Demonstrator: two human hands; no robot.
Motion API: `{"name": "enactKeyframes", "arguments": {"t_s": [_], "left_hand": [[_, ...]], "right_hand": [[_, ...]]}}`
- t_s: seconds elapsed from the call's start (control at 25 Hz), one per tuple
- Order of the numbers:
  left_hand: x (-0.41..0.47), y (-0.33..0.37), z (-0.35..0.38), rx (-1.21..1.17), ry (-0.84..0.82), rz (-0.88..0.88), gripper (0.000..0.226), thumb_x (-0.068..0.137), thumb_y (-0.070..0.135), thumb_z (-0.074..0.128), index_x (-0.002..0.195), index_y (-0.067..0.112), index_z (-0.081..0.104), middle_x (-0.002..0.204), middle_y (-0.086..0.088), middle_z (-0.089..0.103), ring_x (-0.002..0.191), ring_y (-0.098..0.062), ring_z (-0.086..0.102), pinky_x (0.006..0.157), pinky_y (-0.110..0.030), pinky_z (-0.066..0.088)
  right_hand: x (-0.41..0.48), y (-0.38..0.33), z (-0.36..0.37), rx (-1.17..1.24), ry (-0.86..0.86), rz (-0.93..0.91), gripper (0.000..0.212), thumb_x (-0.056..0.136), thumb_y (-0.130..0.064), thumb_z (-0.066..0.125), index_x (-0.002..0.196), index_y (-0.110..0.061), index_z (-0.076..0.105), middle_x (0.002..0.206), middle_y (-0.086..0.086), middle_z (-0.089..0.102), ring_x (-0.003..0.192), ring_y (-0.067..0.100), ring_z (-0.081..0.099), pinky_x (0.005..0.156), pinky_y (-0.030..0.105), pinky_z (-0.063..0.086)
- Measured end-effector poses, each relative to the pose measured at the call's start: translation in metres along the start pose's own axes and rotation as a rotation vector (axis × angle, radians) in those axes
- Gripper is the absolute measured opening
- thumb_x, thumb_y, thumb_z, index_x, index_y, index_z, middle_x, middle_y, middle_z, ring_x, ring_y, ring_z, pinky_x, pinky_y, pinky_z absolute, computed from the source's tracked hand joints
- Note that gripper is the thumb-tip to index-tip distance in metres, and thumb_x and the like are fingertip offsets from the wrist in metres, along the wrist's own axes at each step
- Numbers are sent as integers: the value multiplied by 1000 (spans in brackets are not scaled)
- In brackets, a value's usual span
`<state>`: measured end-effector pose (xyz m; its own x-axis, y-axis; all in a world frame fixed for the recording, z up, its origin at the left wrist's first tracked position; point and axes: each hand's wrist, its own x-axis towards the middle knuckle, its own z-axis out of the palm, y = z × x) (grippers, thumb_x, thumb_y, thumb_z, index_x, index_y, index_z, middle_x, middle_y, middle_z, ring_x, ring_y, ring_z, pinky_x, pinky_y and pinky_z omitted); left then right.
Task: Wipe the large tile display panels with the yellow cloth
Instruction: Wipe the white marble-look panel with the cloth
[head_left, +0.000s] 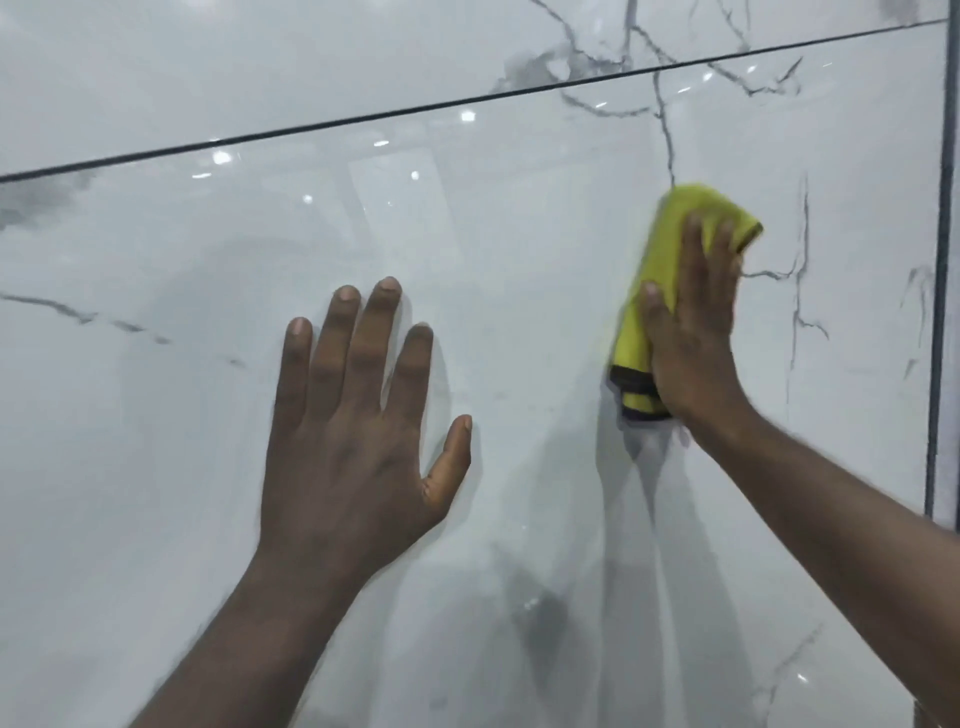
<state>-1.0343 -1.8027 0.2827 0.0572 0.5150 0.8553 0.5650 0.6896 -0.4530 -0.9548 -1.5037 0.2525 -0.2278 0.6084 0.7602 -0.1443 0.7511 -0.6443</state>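
On tile panel (156, 441): right hand (693, 332) presses yellow cloth (667, 244).
Cloth's long axis runs along the straight, closed fingers; left hand (353, 447), fingers spread, braces well apart.

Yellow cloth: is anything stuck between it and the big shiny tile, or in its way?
Nothing visible lies between them: the right hand presses the yellow cloth flat against the tile panel. Only the left hand could block a leftward wipe; it rests flat on the same panel, apart from the cloth.
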Motion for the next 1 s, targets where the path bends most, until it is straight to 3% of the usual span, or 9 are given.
{"name": "enactKeyframes", "arguments": {"t_s": [0.08, 0.2, 0.32, 0.44, 0.64, 0.72, 0.84, 0.92, 1.0], "left_hand": [[20, 32, 15, -2, -1, 13, 71, 106, 51, 57, 158, 4, 52, 177, -21, 27, 165, -42, 22, 134, -62, 18], [48, 70, 34, 0, -12, 62, 70, 106, 49, 57, 160, 5, 50, 178, -18, 28, 166, -39, 24, 133, -63, 19], [65, 94, 48, 44, -1, 68, 67, 106, 46, 57, 157, 4, 53, 177, -17, 31, 164, -38, 28, 132, -64, 21], [91, 122, 60, 68, 30, 48, 64, 105, 45, 58, 154, 3, 56, 175, -17, 35, 163, -38, 32, 132, -63, 23], [131, 161, 79, 6, 58, 66, 63, 104, 41, 60, 154, 3, 57, 174, -17, 36, 162, -39, 35, 131, -63, 24], [129, 171, 87, -39, 45, 100, 62, 104, 39, 61, 155, 3, 57, 175, -16, 36, 162, -38, 34, 131, -62, 26], [123, 176, 94, -32, -2, 170, 66, 107, 41, 57, 160, 3, 51, 176, -14, 34, 163, -35, 33, 132, -59, 26], [120, 176, 96, -27, -9, 169, 67, 108, 42, 53, 162, 2, 47, 176, -14, 33, 164, -35, 32, 133, -59, 26], [120, 175, 100, 3, 14, 169, 67, 108, 40, 50, 163, 1, 45, 177, -15, 31, 164, -36, 30, 133, -59, 25]], "right_hand": [[11, -4, 0, -112, -35, -247, 68, 110, -43, 39, 170, -28, 12, 178, 3, -9, 165, 33, -11, 131, 37, -8], [-22, 49, -12, -213, -224, -510, 66, 112, -44, 41, 170, -35, 10, 179, -3, -12, 165, 28, -15, 132, 54, 2], [36, 95, -39, -171, -77, -399, 65, 112, -52, 36, 169, -40, 8, 178, -4, -10, 163, 17, -19, 134, 44, -3], [115, 73, -50, -81, 38, -193, 67, 111, -45, 40, 171, -29, 14, 179, 5, -5, 165, 28, -11, 130, 28, -10], [50, 137, -59, -255, -211, -605, 67, 111, -44, 44, 170, -36, 12, 179, 0, -7, 165, 31, -11, 132, 59, 7], [77, 163, -74, -215, -119, -459, 69, 110, -50, 40, 168, -44, 4, 178, -3, -13, 164, 24, -16, 133, 50, -1], [143, 136, -81, -121, 27, -147, 71, 109, -44, 38, 170, -26, 7, 178, 13, -8, 164, 31, -12, 132, 44, -8], [135, 122, -75, -194, -39, -272, 70, 111, -39, 39, 171, -17, 9, 178, 16, -10, 163, 39, -14, 132, 45, -10], [95, 139, -74, -247, -209, -459, 73, 112, -40, 43, 171, -24, 4, 177, 4, -20, 163, 33, -21, 132, 44, -10]]}}
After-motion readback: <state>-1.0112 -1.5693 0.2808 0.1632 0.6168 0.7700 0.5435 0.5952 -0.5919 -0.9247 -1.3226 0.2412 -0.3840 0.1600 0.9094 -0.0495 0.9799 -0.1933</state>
